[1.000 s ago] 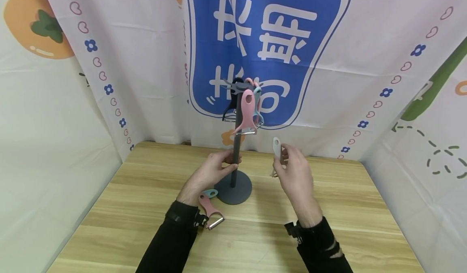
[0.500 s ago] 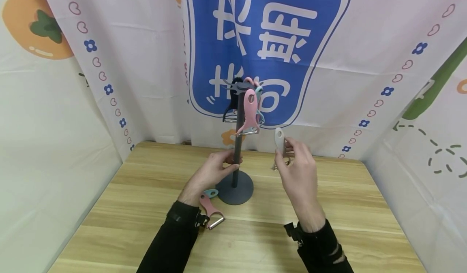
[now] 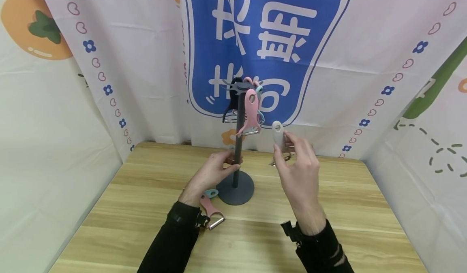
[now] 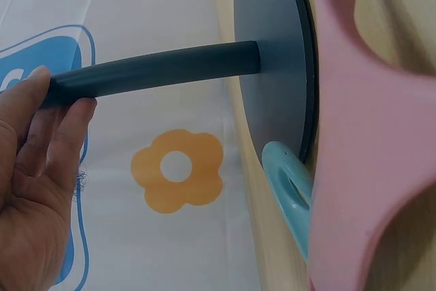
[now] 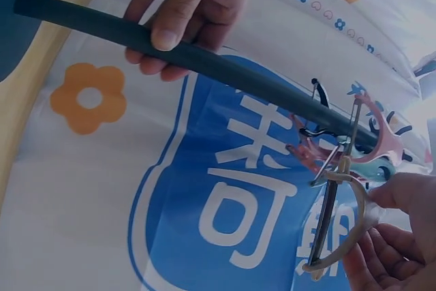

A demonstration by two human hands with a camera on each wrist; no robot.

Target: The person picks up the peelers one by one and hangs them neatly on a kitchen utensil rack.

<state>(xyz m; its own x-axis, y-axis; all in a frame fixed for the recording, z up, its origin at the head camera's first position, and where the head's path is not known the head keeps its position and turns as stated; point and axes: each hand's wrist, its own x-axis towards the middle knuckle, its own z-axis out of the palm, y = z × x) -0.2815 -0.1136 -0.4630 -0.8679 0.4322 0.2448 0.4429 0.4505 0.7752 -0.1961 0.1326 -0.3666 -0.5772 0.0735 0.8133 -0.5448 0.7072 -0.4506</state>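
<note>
Gripping the pole of a dark grey stand with a round base (image 3: 239, 141), a person's left hand (image 3: 211, 169) curls its thumb and fingers around it. The right hand (image 3: 300, 167) pinches an off-white Y-shaped peeler (image 3: 278, 134), handle up, beside the stand and apart from it. Hanging seems partway done: black (image 3: 233, 101), pink (image 3: 251, 107) and teal peelers (image 3: 260, 118) are up top; the off-white one remains, plus a pink peeler (image 3: 207, 204) and a partly hidden teal handle (image 3: 211, 193) near the base.
</note>
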